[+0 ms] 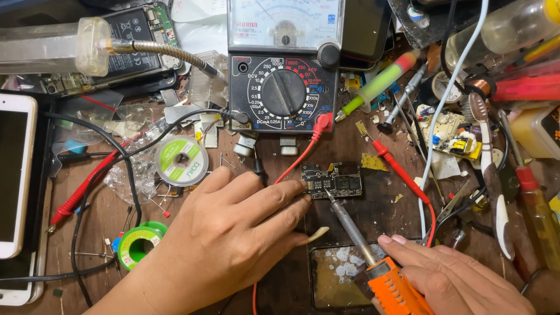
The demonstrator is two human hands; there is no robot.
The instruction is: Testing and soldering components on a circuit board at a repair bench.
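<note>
A small black circuit board (332,181) lies on the brown workbench, just below an analog multimeter (284,64). My left hand (233,233) rests flat beside the board, fingertips touching its left edge. My right hand (455,280) grips the orange handle of a soldering iron (364,242). Its metal tip touches the lower edge of the board. A thin pale strip (315,235) sticks out from under my left fingers.
Red and black probe leads (402,172) cross the bench. A solder-wick spool (181,161) and a green solder reel (137,245) lie left. White phones (14,175) sit at the far left. Screwdrivers, tweezers, a toothbrush (487,169) and loose parts crowd the right.
</note>
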